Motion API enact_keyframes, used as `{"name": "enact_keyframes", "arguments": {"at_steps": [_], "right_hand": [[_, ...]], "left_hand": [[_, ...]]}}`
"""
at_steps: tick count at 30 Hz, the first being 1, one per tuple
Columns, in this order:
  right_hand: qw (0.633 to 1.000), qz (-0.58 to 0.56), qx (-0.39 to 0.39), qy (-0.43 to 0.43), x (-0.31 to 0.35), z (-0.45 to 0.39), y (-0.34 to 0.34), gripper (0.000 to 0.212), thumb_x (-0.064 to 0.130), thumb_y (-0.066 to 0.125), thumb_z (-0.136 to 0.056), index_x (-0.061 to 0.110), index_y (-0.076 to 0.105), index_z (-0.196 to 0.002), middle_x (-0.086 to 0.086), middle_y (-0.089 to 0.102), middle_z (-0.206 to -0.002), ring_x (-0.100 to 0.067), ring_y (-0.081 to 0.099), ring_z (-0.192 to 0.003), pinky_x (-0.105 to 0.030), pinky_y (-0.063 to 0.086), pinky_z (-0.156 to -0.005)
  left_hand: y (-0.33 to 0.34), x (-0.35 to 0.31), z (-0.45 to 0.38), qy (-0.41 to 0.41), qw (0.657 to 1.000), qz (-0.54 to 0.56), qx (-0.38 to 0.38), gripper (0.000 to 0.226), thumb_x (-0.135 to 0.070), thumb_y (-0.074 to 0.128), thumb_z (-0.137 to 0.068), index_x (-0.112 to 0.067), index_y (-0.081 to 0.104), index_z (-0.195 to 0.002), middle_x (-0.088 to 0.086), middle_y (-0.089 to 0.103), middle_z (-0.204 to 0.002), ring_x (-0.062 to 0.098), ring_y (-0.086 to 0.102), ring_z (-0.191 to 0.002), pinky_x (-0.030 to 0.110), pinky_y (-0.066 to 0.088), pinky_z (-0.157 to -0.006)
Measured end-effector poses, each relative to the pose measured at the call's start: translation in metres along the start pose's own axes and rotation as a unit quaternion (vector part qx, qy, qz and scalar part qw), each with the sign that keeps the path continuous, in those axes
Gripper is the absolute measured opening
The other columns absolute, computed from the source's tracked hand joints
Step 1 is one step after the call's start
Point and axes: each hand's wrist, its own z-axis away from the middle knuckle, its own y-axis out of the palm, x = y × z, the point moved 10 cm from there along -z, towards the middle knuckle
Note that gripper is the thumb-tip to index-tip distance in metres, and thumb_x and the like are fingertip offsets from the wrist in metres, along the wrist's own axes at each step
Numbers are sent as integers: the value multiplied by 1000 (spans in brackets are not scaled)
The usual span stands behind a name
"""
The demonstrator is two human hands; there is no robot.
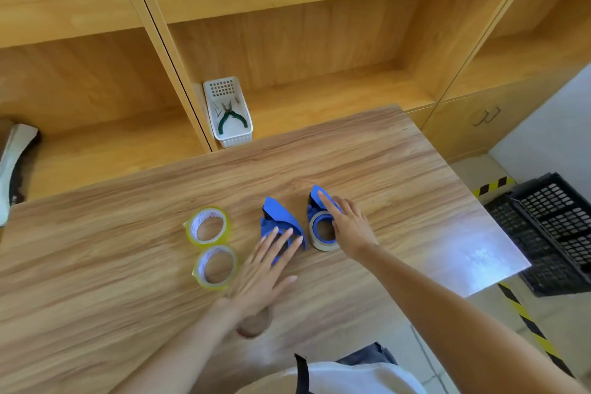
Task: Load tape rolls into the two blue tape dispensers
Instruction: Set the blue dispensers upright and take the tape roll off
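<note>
Two blue tape dispensers are standing side by side near the middle of the wooden table (128, 265), and the head view is looking down on both of the person's bare arms reaching toward them. The left dispenser (277, 217) is holding no roll that can be seen. The left hand (265, 269) is stretching forward with palm down and fingers spread flat, the fingertips resting on that dispenser's near edge; it is loose, not gripping anything. The right dispenser (318, 198) is sitting just right of the left dispenser, and a pale tape roll (319, 241) is already sitting on its blue hub. The right hand (350, 227) is lying over that roll, wrist bent slightly, index finger extended along the dispenser's blue top and pressing on it; the other fingers are curling loosely, and it is not closing around anything.

Two yellowish tape rolls are lying flat left of the left dispenser: the far roll (208, 226) and the near roll (216, 267), which are touching or nearly so. Beyond the dispensers, on the shelf behind the table, a white basket (235, 137) is holding green-handled pliers (231, 118).
</note>
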Motion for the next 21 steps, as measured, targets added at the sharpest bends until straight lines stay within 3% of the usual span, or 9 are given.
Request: {"name": "enact_keyframes", "arguments": {"at_steps": [6, 11, 17, 21], "right_hand": [[998, -12, 23, 65, -38, 0, 6, 74, 16, 45, -97, 43, 7, -154, 0, 30, -156, -25, 22, -144, -44, 34, -112], [993, -10, 70, 92, -50, 1, 28, 70, 25, 42, -101, 46, 0, -153, 2, 40, -148, -26, 32, -138, -43, 38, -107], [994, -25, 55, 85, -49, 0, 29, 68, 22, 40, -101, 44, 3, -154, 4, 48, -141, -24, 39, -132, -38, 40, -103], [996, -39, 39, 74, -46, 1, 24, 72, 19, 43, -98, 41, 4, -155, 5, 57, -130, -23, 45, -127, -37, 43, -94]], "left_hand": [[1, -8, -84, -3, 999, -31, 41, 82, -62, 38, -92, -30, -8, -152, 5, 3, -162, 29, -17, -146, 47, 3, -120], [26, -10, -108, -43, 994, -26, 98, 98, -59, 48, -88, -21, -18, -150, 18, 21, -156, 34, -1, -147, 43, -1, -118], [35, -19, -122, -46, 996, -30, 72, 113, -54, 64, -79, -13, -13, -151, 15, 37, -145, 33, 32, -136, 41, 22, -115], [32, -20, -130, -49, 997, -21, 49, 111, -49, 65, -80, -15, -12, -151, 13, 41, -143, 31, 40, -130, 39, 32, -108]]}}
